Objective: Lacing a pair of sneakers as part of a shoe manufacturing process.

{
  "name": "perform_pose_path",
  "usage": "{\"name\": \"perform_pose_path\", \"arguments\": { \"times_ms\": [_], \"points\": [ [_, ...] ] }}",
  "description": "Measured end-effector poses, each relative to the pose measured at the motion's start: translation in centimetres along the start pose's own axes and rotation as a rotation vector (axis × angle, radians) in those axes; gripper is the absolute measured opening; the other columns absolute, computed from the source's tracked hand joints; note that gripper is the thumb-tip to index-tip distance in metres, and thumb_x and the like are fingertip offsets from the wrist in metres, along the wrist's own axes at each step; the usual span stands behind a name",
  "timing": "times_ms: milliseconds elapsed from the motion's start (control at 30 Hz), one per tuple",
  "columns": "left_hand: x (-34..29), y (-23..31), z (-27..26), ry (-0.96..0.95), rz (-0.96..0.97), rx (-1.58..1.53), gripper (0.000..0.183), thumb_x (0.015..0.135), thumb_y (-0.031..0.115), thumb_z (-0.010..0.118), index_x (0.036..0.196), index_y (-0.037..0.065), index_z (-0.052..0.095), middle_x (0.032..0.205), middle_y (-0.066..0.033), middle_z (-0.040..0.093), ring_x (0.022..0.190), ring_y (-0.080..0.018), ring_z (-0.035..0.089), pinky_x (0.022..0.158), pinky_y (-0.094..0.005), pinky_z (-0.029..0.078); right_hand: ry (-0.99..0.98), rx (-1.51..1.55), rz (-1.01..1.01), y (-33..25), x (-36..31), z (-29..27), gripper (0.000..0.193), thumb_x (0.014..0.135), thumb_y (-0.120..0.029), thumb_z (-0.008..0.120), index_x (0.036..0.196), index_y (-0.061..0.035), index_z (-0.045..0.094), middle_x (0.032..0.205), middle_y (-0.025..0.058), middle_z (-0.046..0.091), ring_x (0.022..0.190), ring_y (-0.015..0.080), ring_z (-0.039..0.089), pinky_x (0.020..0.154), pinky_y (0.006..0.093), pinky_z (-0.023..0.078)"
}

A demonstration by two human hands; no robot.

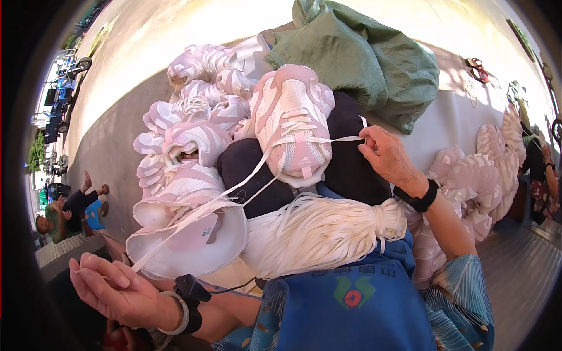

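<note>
Rests a bundle of cream laces (316, 234) against the blue apron (316, 316), probably for easy reach. Holds white lacing (344, 139) in the loosely curled left hand (120, 289) and pinches it with the right hand (389, 155), apparently for tension. Supports the pink-and-white sneaker (293, 120) on dark-clad knees (354, 172), seemingly for steadiness, well beyond the left and just beside the right.

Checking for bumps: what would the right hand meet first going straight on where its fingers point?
Probably the middle pink shoe; with depth unclear, the right hand might brush the black-covered knee first.
</note>
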State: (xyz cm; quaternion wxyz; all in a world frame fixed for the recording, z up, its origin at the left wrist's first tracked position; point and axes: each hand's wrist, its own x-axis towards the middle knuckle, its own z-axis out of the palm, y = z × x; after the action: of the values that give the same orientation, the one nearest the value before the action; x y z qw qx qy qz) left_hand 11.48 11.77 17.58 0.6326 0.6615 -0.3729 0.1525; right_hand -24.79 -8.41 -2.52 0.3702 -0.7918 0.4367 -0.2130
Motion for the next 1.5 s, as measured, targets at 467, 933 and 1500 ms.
{"name": "perform_pose_path", "arguments": {
  "times_ms": [467, 933, 1500],
  "points": [
    [-8.2, 0.7, 6.1, -0.569, -0.277, -0.275, 0.019, 0.101, 0.006, 0.049, 0.117, 0.000, 0.056, 0.104, -0.0103, 0.064, 0.054, -0.0016, 0.040, 0.046, -0.0158, 0.033, 0.265, 1.022, 0.466, 5.5, -0.8, -8.7, 0.037, 0.094, -0.010, 0.057, 0.129, 0.0031, 0.052, 0.078, -0.0042, 0.049, 0.059, 0.0049, 0.045, 0.055, 0.0218, 0.042],
    [-14.6, -6.1, 14.4, -1.071, -0.142, 0.402, 0.014, 0.103, 0.014, 0.046, 0.104, 0.001, 0.048, 0.083, -0.0220, 0.064, 0.075, -0.0379, 0.065, 0.068, -0.0435, 0.050, 0.529, 1.713, 0.041, 11.0, -1.4, -15.4, 0.035, 0.101, -0.006, 0.049, 0.134, 0.0057, 0.045, 0.090, 0.0043, 0.050, 0.057, 0.0072, 0.038, 0.047, 0.0211, 0.033],
    [-13.0, -5.8, 14.3, -0.943, -0.075, 0.176, 0.006, 0.094, 0.003, 0.060, 0.098, -0.001, 0.060, 0.091, -0.0106, 0.056, 0.068, -0.0210, 0.056, 0.064, -0.0325, 0.048, -0.288, 0.350, 0.040, -2.9, 1.7, -0.5, 0.017, 0.092, -0.013, 0.061, 0.097, 0.0015, 0.069, 0.081, 0.0097, 0.066, 0.071, 0.0205, 0.061, 0.067, 0.0332, 0.049]
  ]
}}
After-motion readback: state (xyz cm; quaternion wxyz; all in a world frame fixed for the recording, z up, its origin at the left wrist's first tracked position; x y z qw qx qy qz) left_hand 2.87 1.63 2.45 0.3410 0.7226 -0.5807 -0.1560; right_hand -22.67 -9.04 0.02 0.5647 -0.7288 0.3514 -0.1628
